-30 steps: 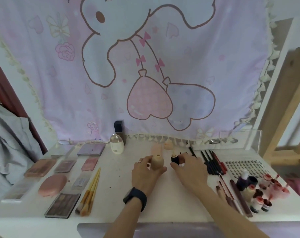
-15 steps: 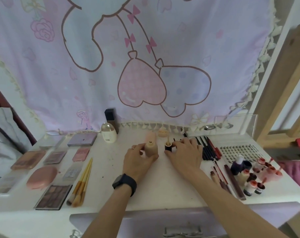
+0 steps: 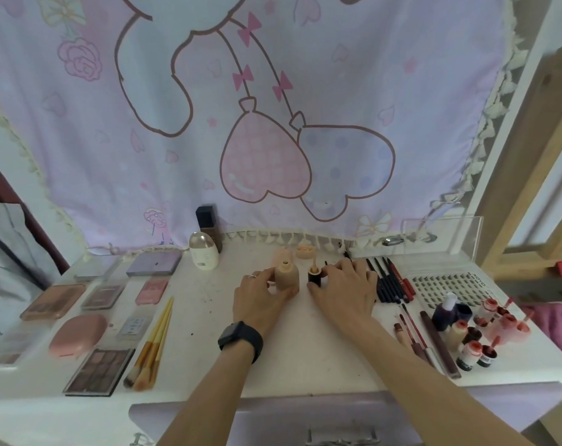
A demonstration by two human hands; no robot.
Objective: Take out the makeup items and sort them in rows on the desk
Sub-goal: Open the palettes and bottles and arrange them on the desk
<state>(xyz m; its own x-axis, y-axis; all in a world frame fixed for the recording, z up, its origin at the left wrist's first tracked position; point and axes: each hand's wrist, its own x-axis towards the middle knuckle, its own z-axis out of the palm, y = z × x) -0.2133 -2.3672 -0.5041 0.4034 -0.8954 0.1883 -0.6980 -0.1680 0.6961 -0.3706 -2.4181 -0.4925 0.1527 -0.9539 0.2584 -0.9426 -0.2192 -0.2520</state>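
Observation:
My left hand [image 3: 261,296] grips an uncapped beige foundation bottle [image 3: 285,275] standing on the white desk [image 3: 208,317]. Just to its right, my right hand [image 3: 344,286] pinches the bottle's black cap [image 3: 314,274], which stands upside down on the desk with its applicator pointing up. Palettes [image 3: 97,370] and compacts [image 3: 78,334] lie in rows on the left, beside several yellow-handled brushes [image 3: 154,342]. Black and red pencils [image 3: 387,280] lie to the right of my right hand.
A white egg-shaped bottle [image 3: 204,254] and a dark square bottle [image 3: 208,225] stand at the back. Small red-capped bottles [image 3: 475,333] and lip pencils [image 3: 424,336] crowd the right front. A lash sheet [image 3: 447,286] and clear box [image 3: 440,236] sit back right. A drawer handle [image 3: 340,437] shows below.
The camera has tilted down, so the drawer front shows now. Both hands have stayed on the bottle and cap at the desk's middle.

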